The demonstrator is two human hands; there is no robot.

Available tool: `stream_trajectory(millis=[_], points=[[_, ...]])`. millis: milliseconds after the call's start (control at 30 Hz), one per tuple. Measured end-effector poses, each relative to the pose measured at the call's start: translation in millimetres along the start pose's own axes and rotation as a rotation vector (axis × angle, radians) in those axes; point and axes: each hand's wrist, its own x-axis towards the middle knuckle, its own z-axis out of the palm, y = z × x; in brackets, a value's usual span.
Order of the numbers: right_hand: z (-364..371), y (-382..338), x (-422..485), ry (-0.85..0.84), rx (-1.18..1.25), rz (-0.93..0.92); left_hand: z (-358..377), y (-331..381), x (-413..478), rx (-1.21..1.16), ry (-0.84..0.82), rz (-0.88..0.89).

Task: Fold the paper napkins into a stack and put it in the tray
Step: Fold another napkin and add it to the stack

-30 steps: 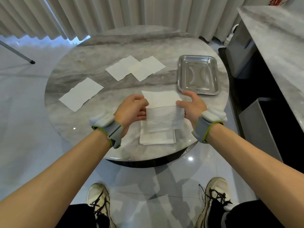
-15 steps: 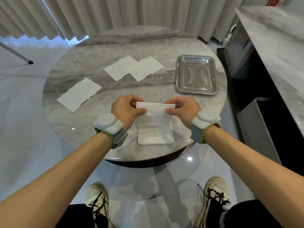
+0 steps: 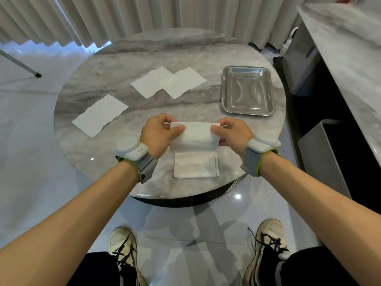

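Fold is closed now. A second ago the napkin was half open over the stack, far half still flat on the surface; half a second ago we had its edges brought together; now it's a doubled rectangle held up clear of the surface.

Left hand (image 3: 158, 134) pinches the left end of the folded napkin (image 3: 193, 137), thumb on top, other digits underneath. Right hand (image 3: 233, 132) pinches the right end the same way. Both are closed on the paper, not spread. The top edge sits level between the thumbs; the lower edge hangs just above the stack (image 3: 195, 165).

The stack lies at the near edge of the surface (image 3: 115, 58), directly under the held napkin, apart from it as far as we can tell. Layers look roughly aligned, with a slight offset showing along the right and bottom edges.

Still unfolded: one napkin (image 3: 100, 115) off to the left, plus two overlapping napkins (image 3: 168, 82) further back near the centre. The tray (image 3: 224, 87) is far right, nothing in it, well apart from the stack.

What this means: the step in hand reads as done bar placement. We judge the next move is to lower the folded napkin onto the stack, square to it. Three sheets remain before the stack goes to the tray, so we're roughly mid-task.

Risk: thin paper, so the fold may spring open on release unless pressed flat.
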Motion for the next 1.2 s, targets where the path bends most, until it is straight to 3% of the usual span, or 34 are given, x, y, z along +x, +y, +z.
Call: stream_trajectory(millis=[133,300,467,800,1200], points=[[2.1,5.6,0.9,-0.001,-0.026,0.109,4.8,-7.1,-1.3,-0.007,0.006,-0.07],[8.6,24.6,6.2,-0.004,-0.133,0.277,17.8,-27.5,2.1,0.037,-0.061,-0.297],[11.7,28.3,3.9,-0.06,-0.046,0.401,18.9,-42.5,10.0,0.067,-0.146,-0.428],[10.1,29.2,5.3,-0.104,-0.09,0.408,23.2,-49.0,15.5,0.099,-0.178,-0.428],[-1.0,17.3,12.9,-0.097,-0.476,0.214,-6.0,-57.6,25.3,0.58,-0.094,-0.237]])
